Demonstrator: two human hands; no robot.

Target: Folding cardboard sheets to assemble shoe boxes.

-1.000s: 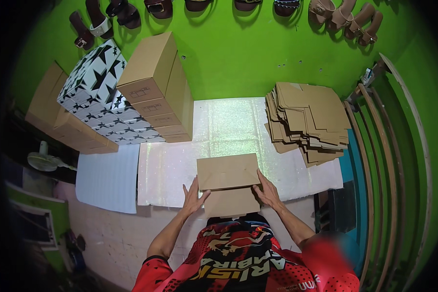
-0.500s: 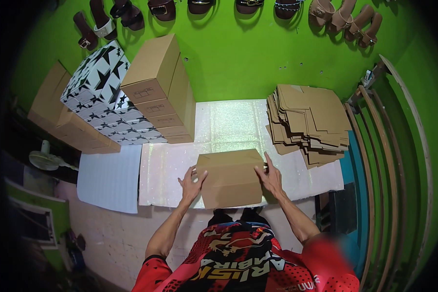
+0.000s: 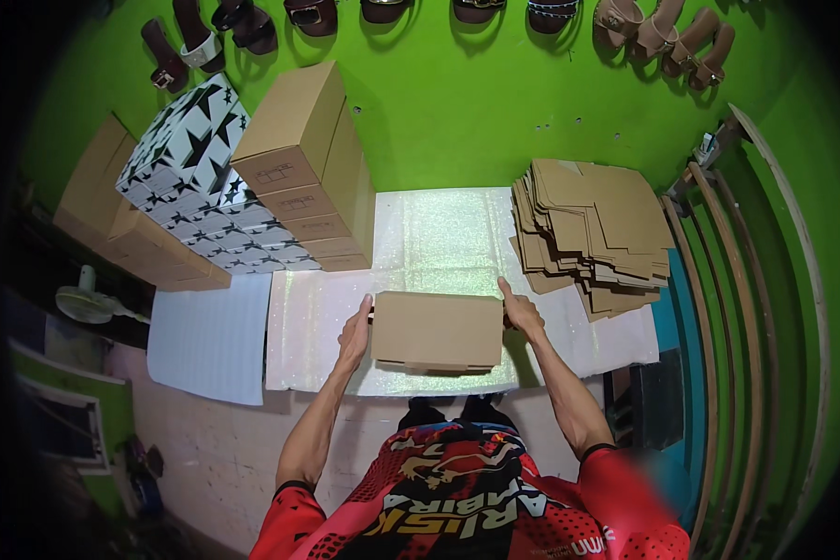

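Observation:
A brown cardboard box (image 3: 438, 329) lies in front of me on the glittery table cover (image 3: 322, 364), its top panel lying flat. Along its near edge a narrow strip of cardboard shows below the top. My left hand (image 3: 354, 333) grips the left end, thumb up by the far corner. At the right end my right hand (image 3: 522, 311) holds the other side, with its thumb pointing away from me. The fingers of both hands are partly hidden behind the box's ends.
Flat unfolded cardboard sheets (image 3: 607, 219) are piled at the back right. Brown boxes (image 3: 294, 121) and star-patterned boxes (image 3: 191, 140) stand stacked at the back left. Sandals (image 3: 387, 11) hang on the green wall. Wooden rails (image 3: 719, 308) lean at the right; a fan (image 3: 86, 301) is at far left.
The raised lid panel has come down, so the box now looks closed. Both hands have moved from its upper edges to its two ends.

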